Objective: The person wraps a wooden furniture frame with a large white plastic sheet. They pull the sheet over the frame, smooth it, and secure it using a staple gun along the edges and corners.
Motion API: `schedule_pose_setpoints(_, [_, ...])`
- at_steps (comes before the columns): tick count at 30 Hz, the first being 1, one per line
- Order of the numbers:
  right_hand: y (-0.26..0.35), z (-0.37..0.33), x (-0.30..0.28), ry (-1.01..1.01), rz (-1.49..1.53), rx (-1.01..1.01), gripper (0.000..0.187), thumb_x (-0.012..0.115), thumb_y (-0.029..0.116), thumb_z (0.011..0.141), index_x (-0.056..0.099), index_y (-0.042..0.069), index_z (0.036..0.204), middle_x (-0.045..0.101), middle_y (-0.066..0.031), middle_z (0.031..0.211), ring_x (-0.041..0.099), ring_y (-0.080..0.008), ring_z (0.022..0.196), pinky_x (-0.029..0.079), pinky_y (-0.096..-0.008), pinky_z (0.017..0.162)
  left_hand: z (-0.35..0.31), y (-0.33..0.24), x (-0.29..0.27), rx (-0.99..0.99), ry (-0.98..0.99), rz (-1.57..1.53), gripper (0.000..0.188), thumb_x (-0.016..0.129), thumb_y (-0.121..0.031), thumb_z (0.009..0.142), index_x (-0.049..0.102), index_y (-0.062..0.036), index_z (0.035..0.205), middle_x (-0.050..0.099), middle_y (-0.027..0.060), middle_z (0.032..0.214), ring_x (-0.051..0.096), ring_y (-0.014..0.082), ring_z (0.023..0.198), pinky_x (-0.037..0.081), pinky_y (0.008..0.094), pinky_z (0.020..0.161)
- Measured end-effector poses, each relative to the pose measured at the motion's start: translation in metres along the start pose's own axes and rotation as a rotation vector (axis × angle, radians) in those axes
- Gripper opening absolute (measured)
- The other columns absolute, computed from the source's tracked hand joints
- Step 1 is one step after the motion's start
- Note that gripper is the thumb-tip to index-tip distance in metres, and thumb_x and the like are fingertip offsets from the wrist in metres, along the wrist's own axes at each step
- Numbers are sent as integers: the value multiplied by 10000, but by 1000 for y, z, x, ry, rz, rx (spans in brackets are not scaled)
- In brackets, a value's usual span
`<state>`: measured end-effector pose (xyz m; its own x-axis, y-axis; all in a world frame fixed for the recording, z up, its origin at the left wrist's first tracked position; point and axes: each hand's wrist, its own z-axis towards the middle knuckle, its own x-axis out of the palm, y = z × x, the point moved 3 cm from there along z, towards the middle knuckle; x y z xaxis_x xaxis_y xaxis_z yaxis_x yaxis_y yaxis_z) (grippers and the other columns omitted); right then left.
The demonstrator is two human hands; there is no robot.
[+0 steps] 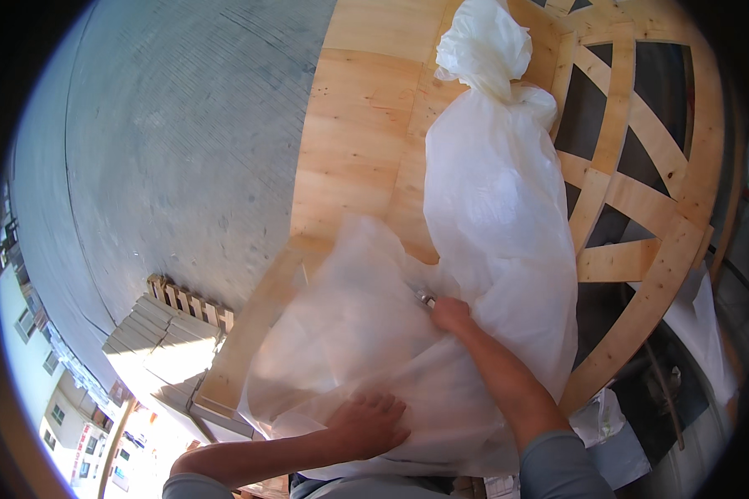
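Note:
A big translucent white plastic sheet (333, 333) spreads in front of me over the lower part of a wooden crate. My left hand (368, 426) presses on its near part, with the fingers curled into the plastic. Farther up, my right hand (451, 314) is closed round a small tool (425, 298); only its shiny metal end shows, against the sheet, so I cannot tell its kind. Right of the sheet lies a long bulky white plastic bundle (499, 183), twisted narrow near its far end. My right forearm crosses the sheet beside the bundle.
Under the bundle is a plywood panel (358, 141). A slatted wooden crate side (616, 125) rises on the right. Stacked grey boards (162, 337) stand left, next to a wooden pallet (190, 301). Grey concrete floor (183, 125) lies beyond.

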<state>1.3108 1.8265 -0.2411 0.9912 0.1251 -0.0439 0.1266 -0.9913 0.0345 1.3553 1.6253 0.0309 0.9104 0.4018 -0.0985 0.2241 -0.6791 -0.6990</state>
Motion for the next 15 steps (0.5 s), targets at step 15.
schedule_pose_setpoints(15, [76, 78, 37, -206, -140, -229, 220, 531, 155, 886, 629, 42, 1048, 645, -186, 1068, 640, -315, 1013, 523, -455, 808, 276, 351, 5, -699, -246, 303, 487, 429, -398, 926, 529, -61, 1264, 432, 141, 1400, 319, 296, 1361, 185, 576, 1103])
